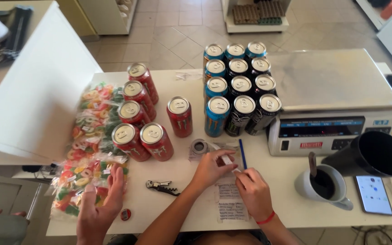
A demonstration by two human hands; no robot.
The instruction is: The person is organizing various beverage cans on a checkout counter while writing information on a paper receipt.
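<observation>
White label strip, lower centre of frame, just above the table, stretched btwn both hands. L hand fingers pinch its upper end, R hand fingers closed on the lower end. Prob. thin, light, floppy, maybe tacky: hold by the ends. Mug at right holds dark liquid w/ a stirrer; red cans sealed; bags at left full of gummy rings.
</observation>
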